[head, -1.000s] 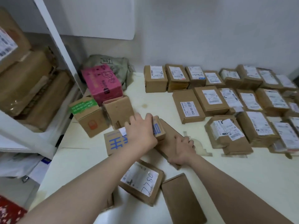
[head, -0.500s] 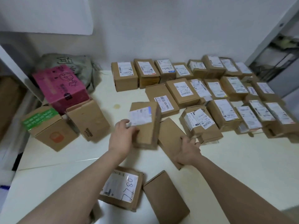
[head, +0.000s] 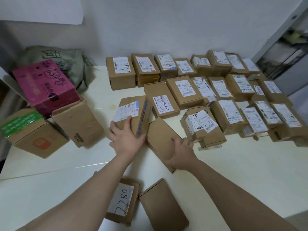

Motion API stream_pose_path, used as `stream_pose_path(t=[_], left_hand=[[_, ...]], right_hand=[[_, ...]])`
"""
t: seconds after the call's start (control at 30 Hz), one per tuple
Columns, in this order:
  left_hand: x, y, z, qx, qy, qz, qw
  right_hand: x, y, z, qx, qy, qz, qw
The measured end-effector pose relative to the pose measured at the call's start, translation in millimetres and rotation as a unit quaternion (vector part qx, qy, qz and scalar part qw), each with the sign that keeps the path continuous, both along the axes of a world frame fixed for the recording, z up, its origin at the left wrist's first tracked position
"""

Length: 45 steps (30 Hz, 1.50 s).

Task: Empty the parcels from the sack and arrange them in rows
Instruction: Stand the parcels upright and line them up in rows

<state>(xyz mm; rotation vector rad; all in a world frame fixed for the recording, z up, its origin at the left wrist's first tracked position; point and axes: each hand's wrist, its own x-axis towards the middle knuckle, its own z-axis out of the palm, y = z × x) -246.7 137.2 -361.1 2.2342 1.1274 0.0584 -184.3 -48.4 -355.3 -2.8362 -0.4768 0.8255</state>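
Note:
My left hand [head: 127,139] grips the near end of a brown parcel with blue tape [head: 134,112], which stands at the left end of a row, label up. My right hand [head: 180,152] rests flat on a plain brown parcel [head: 160,137] lying slanted just to its right. Several labelled parcels [head: 208,84] stand in rows across the back and right of the white table [head: 241,172]. The grey-green sack [head: 66,61] lies crumpled in the far left corner. Two parcels lie near me: one marked 7780 [head: 122,201] and a plain one [head: 164,205].
A pink box [head: 44,85] leans on two brown boxes at the left, one with a green label [head: 29,132], one plain [head: 78,122]. A metal rack [head: 286,52] stands at the far right. The wall runs behind the rows.
My left hand has carried the blue-taped parcel away from me and set it at the left end of a row. My right hand stayed on the plain parcel. My head turned right.

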Motion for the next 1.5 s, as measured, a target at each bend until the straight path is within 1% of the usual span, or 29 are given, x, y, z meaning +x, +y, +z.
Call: stream_pose_path(t=[0.07,0.13,0.27,0.33,0.37,0.43,0.5,0.53,0.57,0.6,0.63,0.67,0.7,0.73,0.77,0.83,0.87,0.9,0.93,1.0,1.07,1.1,1.17,1.2,1.23,1.3,1.37,1.43,1.5], left_hand=[[11,0,1,0.015,0.021,0.05,0.998],[25,1,1,0.004,0.02,0.071,0.997],[55,6,1,-0.055,-0.036,0.033,0.997],[67,11,2,-0.075,-0.047,0.022,0.996],[71,13,3,-0.077,-0.041,0.029,0.996],[77,17,7,-0.053,-0.025,0.055,0.997],[77,18,11,-0.043,-0.019,0.081,0.996],[76,17,12,-0.043,-0.013,0.085,0.995],[73,14,12,-0.036,-0.004,0.079,0.996],[70,11,12,-0.02,0.002,0.065,0.998],[66,6,11,-0.002,0.006,0.047,0.999],[63,1,10,0.01,0.004,0.031,0.999],[59,-3,10,0.012,0.001,0.019,1.0],[56,-8,9,0.011,0.001,0.009,1.0],[53,-11,8,0.014,0.002,-0.002,1.0],[45,-15,8,0.032,0.01,-0.02,0.999],[41,-16,9,0.043,0.015,-0.026,0.999],[38,-16,10,0.052,0.022,-0.032,0.998],[35,-16,11,0.058,0.028,-0.049,0.997],[31,-19,12,0.061,0.024,-0.116,0.991],[29,-24,14,0.056,-0.004,-0.171,0.984],[29,-25,16,0.058,-0.016,-0.18,0.982],[28,-24,20,0.061,-0.019,-0.156,0.986],[28,-22,23,0.058,-0.015,-0.124,0.99],[27,-18,25,0.051,-0.009,-0.085,0.995],[26,-7,28,0.021,-0.005,-0.004,1.0],[25,8,25,-0.031,-0.018,0.061,0.997],[25,23,17,-0.11,-0.055,0.071,0.99],[24,31,11,-0.171,-0.102,0.045,0.979]], right_hand=[[1,3,1,-0.006,-0.005,0.008,1.0],[2,3,1,-0.007,-0.005,0.006,1.0],[8,-5,-4,0.009,0.019,-0.041,0.999],[13,-10,-3,0.033,0.037,-0.068,0.996],[15,-12,-2,0.043,0.046,-0.073,0.995],[17,-15,2,0.06,0.066,-0.074,0.993],[17,-19,6,0.096,0.11,-0.103,0.984],[17,-22,10,0.136,0.146,-0.133,0.971],[17,-25,13,0.194,0.188,-0.166,0.948],[18,-27,17,0.258,0.238,-0.201,0.915],[19,-31,20,0.318,0.291,-0.228,0.873],[19,-33,22,0.362,0.333,-0.244,0.836],[19,-34,24,0.39,0.354,-0.254,0.811],[18,-34,25,0.402,0.359,-0.266,0.799],[17,-32,25,0.406,0.343,-0.294,0.795],[13,-27,23,0.395,0.282,-0.356,0.798],[11,-25,21,0.393,0.259,-0.366,0.803],[9,-23,21,0.385,0.242,-0.353,0.818],[5,-19,22,0.37,0.227,-0.317,0.843],[-3,-9,24,0.334,0.201,-0.221,0.894],[-10,2,23,0.316,0.171,-0.166,0.918],[-11,7,21,0.305,0.149,-0.165,0.926],[-9,9,19,0.298,0.134,-0.21,0.921],[-6,5,17,0.29,0.137,-0.231,0.918],[-3,0,18,0.267,0.131,-0.24,0.924],[2,-10,18,0.181,0.076,-0.232,0.953],[3,-15,15,0.102,0.001,-0.214,0.972],[-2,-11,12,0.056,-0.077,-0.171,0.981],[-10,-3,11,0.057,-0.139,-0.123,0.981]])
